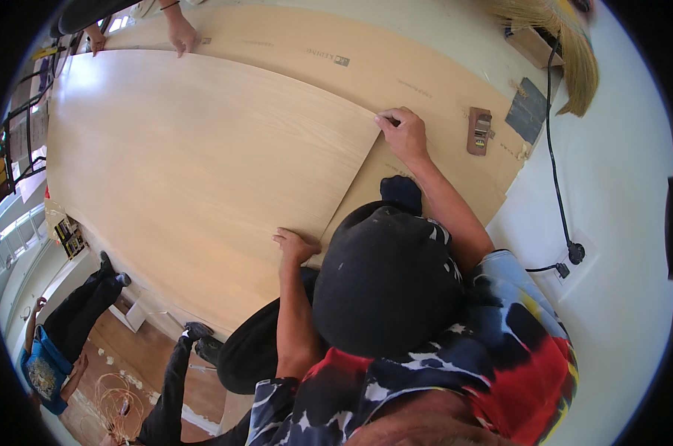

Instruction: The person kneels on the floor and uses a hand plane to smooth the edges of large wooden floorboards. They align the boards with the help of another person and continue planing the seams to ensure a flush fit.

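A large, thin sheet with pale wood grain lies over a tan board with printed marks. At the sheet's right far corner, my right hand is closed, its thumb and fingers pinching the edge. My left hand rests on the sheet beside its near right edge, fingers spread. My bent knee in black trousers hides part of that edge, and my dark-socked foot is on the tan board. Across from me, a co-worker's hand touches the sheet's far edge; their other hand is at its far left corner.
A brown hand plane and a dark grey square piece lie on the board's right end. A straw broom, a black cord and plugs are at the right. Two people are at lower left, near coiled wire.
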### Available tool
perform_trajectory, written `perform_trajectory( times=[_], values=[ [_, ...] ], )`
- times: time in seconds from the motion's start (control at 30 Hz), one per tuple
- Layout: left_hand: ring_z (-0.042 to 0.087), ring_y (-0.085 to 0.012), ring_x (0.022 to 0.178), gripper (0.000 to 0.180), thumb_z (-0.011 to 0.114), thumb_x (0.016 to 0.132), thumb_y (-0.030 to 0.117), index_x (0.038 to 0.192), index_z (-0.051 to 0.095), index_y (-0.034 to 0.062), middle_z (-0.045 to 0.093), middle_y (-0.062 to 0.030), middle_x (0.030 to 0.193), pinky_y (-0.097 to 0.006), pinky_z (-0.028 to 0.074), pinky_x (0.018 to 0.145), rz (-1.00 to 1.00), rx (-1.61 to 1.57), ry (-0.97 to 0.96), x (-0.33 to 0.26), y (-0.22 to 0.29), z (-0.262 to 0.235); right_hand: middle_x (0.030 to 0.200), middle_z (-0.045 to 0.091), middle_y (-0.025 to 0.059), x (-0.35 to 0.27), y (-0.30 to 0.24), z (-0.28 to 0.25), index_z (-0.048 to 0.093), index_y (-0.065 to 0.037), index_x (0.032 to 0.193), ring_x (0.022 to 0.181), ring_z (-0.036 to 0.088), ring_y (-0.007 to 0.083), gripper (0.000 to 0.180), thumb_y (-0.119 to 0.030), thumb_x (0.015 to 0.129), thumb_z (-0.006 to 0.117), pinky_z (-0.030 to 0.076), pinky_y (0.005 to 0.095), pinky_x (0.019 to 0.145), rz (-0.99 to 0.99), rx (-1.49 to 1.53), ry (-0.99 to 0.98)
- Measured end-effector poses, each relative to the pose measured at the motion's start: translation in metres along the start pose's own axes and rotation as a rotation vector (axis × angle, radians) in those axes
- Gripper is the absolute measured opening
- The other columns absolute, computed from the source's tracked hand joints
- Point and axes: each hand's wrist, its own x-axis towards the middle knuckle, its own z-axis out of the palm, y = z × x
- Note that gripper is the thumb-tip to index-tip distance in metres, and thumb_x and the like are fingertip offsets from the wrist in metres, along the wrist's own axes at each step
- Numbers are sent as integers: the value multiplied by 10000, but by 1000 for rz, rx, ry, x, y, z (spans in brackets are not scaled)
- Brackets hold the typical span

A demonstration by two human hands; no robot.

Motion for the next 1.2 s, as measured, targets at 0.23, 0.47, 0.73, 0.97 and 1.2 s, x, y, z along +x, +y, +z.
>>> perform_trajectory(
  times=[0.23,0.47,0.73,0.97,1.2],
  values=[
    [572,-418,1229,524,627,956,258,1403,538,0,603,-259,1334,-478,466,1033,685,32,564,-31,128,-115,836,694,131,0,-4,3,764,-58,867,750,676,261,115,-164,823,764,535,366,704,-48,-28,42],
    [442,-342,1394,486,639,955,157,1429,535,126,579,-112,1424,-562,354,1120,1224,296,610,-11,267,-156,854,713,119,-3,2,17,718,-47,883,772,686,309,146,-173,830,768,529,418,723,-118,11,91],
    [504,-209,1331,346,699,874,63,1203,709,171,652,18,1306,-544,371,1060,1111,484,296,-18,297,-157,980,748,165,-11,-2,-15,728,-23,1039,894,728,279,282,-171,810,804,559,382,825,34,73,-101],
    [518,-253,1306,365,724,836,65,1186,711,167,645,-30,1284,-543,376,1060,1126,448,305,-10,301,-160,927,731,176,-8,-1,-9,718,14,1043,842,711,308,316,-175,804,802,559,388,766,44,55,-32],
    [519,-304,1297,380,749,822,52,1191,702,130,628,-84,1264,-563,381,1072,1126,386,336,-8,296,-155,1126,651,163,-35,-5,-58,676,-23,1173,1118,599,341,413,-125,792,799,444,452,1014,-252,-314,321]
  ],
)
